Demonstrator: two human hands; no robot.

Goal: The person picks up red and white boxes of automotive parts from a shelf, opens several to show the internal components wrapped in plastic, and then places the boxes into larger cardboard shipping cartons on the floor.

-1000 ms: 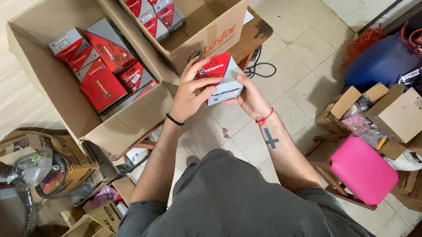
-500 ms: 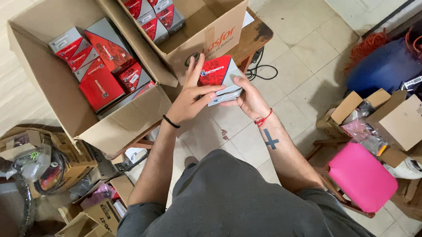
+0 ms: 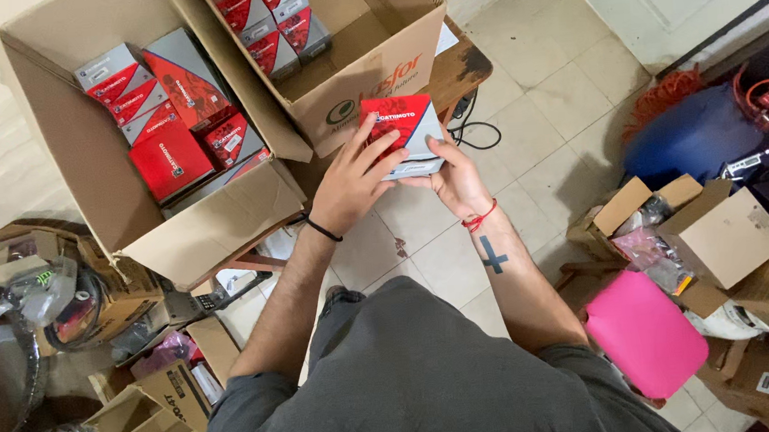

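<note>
Red-and-grey small box (image 3: 401, 132) now higher, tilted upright between both hands.

The person wears a dark grey shirt (image 3: 414, 376) with short sleeves. On the left wrist sits a thin black band (image 3: 322, 229). The right wrist has a red string (image 3: 481, 218), and the forearm shows a dark cross mark (image 3: 494, 255), probably a tattoo.

Two open cartons (image 3: 83, 156); roughly twelve red-grey boxes (image 3: 168, 154); one pink cushion (image 3: 645, 333).
</note>
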